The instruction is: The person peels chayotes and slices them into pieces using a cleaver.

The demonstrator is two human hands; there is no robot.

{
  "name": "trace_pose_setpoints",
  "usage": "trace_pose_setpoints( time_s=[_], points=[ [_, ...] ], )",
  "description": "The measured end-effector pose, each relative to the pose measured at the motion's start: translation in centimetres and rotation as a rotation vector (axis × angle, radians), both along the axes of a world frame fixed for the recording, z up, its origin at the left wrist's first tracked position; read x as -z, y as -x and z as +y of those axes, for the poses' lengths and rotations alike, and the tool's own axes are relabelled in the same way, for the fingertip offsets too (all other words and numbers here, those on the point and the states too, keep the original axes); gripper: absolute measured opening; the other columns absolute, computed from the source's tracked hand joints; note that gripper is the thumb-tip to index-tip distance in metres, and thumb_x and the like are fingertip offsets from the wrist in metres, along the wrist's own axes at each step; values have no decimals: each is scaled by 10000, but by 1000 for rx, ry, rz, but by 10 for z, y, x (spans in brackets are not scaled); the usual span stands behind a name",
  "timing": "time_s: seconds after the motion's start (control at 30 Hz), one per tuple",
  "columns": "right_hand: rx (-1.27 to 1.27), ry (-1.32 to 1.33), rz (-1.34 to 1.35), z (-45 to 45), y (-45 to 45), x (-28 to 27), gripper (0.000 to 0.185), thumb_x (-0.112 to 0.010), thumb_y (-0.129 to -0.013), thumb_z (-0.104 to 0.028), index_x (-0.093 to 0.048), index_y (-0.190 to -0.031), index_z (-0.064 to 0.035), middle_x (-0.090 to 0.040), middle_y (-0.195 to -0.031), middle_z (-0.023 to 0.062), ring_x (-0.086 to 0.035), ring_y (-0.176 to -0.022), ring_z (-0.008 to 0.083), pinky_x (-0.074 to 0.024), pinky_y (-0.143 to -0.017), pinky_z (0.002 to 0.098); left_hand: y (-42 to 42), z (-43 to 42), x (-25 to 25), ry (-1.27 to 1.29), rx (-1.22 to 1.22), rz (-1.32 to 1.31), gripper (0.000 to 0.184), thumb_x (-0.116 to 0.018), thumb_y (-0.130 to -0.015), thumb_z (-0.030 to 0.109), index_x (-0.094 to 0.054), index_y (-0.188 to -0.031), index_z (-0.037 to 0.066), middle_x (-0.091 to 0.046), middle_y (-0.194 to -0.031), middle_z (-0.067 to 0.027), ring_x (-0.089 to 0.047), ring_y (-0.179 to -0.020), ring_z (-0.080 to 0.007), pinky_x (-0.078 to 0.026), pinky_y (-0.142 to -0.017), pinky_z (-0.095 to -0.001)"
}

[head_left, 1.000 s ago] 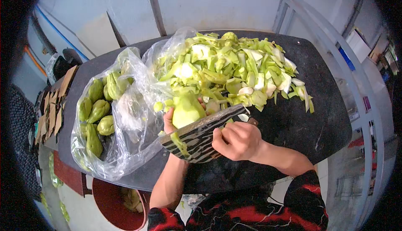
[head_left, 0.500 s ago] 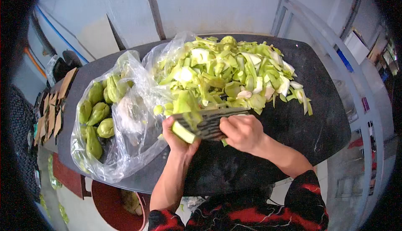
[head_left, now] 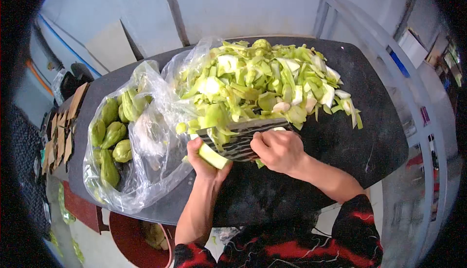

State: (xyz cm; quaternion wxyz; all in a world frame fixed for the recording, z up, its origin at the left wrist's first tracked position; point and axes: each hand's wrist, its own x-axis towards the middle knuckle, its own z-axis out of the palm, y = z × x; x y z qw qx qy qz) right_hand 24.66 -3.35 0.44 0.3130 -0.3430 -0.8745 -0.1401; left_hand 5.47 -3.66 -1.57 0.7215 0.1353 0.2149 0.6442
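Observation:
My left hand [head_left: 205,165] is closed around a chayote [head_left: 214,157], whose pale peeled side faces up. A dark, wide-bladed cleaver [head_left: 236,143] with light wavy streaks lies across the chayote, its blade covering part of it. The cleaver is gripped by my right hand [head_left: 282,150], with the fingers curled; its handle is hidden. Just beyond the blade spreads a large heap of green peelings and pale cut pieces [head_left: 272,81]. Some peel hangs against the near side of the blade.
Left on the dark table [head_left: 360,156], a clear plastic bag [head_left: 155,183] holds several whole chayotes [head_left: 115,134]. A reddish bin [head_left: 131,241] stands on the floor below the near edge. Grey metal rails [head_left: 413,83] run along the right, and cardboard strips [head_left: 61,132] lie at left.
The cleaver and my right hand have shifted slightly left, and more of the blade's face shows. My left hand keeps its hold on the chayote. The view has moved a little.

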Motion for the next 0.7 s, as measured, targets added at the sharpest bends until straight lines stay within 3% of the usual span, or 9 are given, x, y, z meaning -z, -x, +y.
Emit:
trace_pose_setpoints(
  time_s=[0.2, 0.4, 0.53, 0.57, 0.7],
  points=[
    [202, 144, 81, 34, -13, 16, 78, -568, -794, -70, -500, -833, -72, -610, -649, 103, -653, -580, 302, -523, -475, 412, -3, -3, -7, -111, 173, 78, 734, -561, -733, 460, -480, -1327, 37, -601, -1145, -182, -618, -1002, -328, -508, -875, -490],
    [92, 148, 200, 20, -12, -5, 77, -575, -785, -67, -504, -816, -71, -565, -607, 93, -620, -536, 310, -514, -475, 422, 3, 6, -2, -19, 46, -115, 686, -563, -760, 434, -511, -1312, 31, -605, -1182, -185, -604, -1054, -329, -492, -922, -455],
    [-107, -7, 11, -12, -2, -22, 70, -597, -751, -88, -541, -788, -66, -508, -603, 31, -593, -540, 175, -482, -439, 323, 4, 8, 0, 23, -7, 22, 659, -542, -799, 440, -522, -1297, 10, -606, -1205, -189, -605, -1057, -316, -486, -926, -456],
    [-139, -69, 8, -17, 1, -24, 79, -602, -742, -90, -552, -794, -60, -490, -600, 19, -573, -531, 160, -470, -441, 298, 6, 13, 9, -79, 35, -47, 676, -506, -841, 461, -487, -1305, -30, -606, -1152, -189, -612, -1023, -299, -508, -892, -438],
    [-168, -170, -46, -27, 7, -27, 74, -613, -744, -84, -558, -786, -57, -460, -599, -1, -542, -530, 133, -442, -463, 256, 7, 8, 4, -118, 113, -48, 673, -504, -854, 445, -456, -1326, -32, -588, -1179, -191, -609, -1035, -296, -505, -924, -444]
  ],
)
